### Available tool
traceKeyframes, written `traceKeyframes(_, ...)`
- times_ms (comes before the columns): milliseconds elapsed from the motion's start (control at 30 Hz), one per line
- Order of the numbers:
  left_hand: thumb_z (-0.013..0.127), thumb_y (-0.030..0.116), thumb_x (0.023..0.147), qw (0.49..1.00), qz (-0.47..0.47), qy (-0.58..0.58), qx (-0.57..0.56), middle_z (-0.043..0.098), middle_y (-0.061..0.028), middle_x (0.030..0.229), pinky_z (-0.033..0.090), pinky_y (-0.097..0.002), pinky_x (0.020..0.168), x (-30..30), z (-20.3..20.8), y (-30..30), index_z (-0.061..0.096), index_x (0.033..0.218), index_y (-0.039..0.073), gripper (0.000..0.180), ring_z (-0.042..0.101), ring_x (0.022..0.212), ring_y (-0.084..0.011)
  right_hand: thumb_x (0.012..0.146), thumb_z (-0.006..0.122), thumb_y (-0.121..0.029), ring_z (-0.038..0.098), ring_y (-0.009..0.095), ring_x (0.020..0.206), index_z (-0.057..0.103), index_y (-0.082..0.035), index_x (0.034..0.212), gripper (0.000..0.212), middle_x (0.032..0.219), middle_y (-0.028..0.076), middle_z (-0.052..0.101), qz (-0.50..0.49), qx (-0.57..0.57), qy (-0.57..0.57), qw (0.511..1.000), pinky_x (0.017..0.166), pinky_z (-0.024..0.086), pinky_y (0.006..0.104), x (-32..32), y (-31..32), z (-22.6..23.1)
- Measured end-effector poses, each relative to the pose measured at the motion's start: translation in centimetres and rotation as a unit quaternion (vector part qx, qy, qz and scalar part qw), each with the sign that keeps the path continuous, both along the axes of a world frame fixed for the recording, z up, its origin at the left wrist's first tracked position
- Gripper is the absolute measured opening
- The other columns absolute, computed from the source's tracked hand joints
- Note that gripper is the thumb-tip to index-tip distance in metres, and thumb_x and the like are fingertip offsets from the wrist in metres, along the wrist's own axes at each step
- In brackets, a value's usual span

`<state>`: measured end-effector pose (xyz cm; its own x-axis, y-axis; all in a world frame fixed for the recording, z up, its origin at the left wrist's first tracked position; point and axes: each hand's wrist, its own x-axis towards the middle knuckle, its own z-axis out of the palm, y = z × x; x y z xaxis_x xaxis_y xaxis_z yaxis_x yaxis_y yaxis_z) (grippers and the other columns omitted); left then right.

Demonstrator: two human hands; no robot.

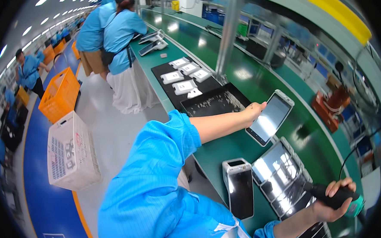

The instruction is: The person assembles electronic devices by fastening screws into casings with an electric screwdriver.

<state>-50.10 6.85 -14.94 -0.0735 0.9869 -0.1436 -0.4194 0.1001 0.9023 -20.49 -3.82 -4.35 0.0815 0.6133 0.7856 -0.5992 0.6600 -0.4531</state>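
Gripping a flat handheld terminal [270, 118] by its left edge, the left hand [254, 110] sits a little to the right of the frame's centre. Its fingers are curled round the device's side, with the thumb on top, so the hand is closed on it and not spread. The terminal is lifted off the green workbench [244, 81] and tilted, its glossy screen facing up and toward the person.

At about four o'clock the right hand [332, 199] is wrapped tightly around a black power screwdriver [337, 195] with a teal end. The fingers fold over the top of the barrel, and the tool lies roughly level. How the thumb sits cannot be told, since it is hidden beneath the tool.

Directly below the lifted terminal, toward five o'clock, a row of like devices [282, 175] lies overlapped, screens up. Just left of them another terminal [241, 186] lies by itself.

At twelve o'clock from the left hand a black tray [217, 102] rests on the bench, and beyond it a black mat [166, 81] carries several small white units [184, 87]. Farther along, at eleven o'clock, two people in blue coats [117, 33] stand at the bench. On the floor at nine o'clock are a white crate [70, 151] and an orange crate [60, 94].
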Motion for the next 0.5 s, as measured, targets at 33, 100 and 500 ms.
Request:
traceKeyframes(33,0.035,0.029,0.087,1.000,0.016,-0.019,0.011,0.054,-0.0141,0.096,0.045,-0.0359,0.074,-1.6,0.8,0.0,0.049,0.099,-0.002,0.036,0.054,0.085,-0.0225,0.076,0.048,-0.027,0.041,0.012,0.052,0.035,0.005,0.093,0.039,0.086,0.014,0.036,0.005,-0.011,-0.006,1.000,0.041,0.033,0.0192,-0.2,0.2,-0.2)
traceKeyframes(100,0.033,0.028,0.088,0.991,-0.005,-0.124,0.048,0.052,-0.0141,0.101,0.041,-0.0358,0.080,-3.9,4.5,-1.8,0.047,0.103,-0.001,0.036,0.051,0.091,-0.0236,0.080,0.044,-0.025,0.039,0.011,0.053,0.036,0.006,0.093,0.035,0.085,0.013,0.036,-0.008,0.001,-0.021,1.000,0.045,0.034,0.0198,-1.2,-0.1,-0.1)
traceKeyframes(500,0.035,0.029,0.086,0.945,0.320,-0.047,0.045,0.055,-0.0123,0.097,0.044,-0.0351,0.074,-41.0,0.1,-12.0,0.049,0.100,0.000,0.035,0.055,0.082,-0.0225,0.084,0.038,-0.021,0.035,0.011,0.060,0.038,0.006,0.102,0.032,0.091,0.012,0.036,-0.012,-0.005,-0.143,0.990,0.054,0.032,0.0198,-4.4,1.8,0.3)
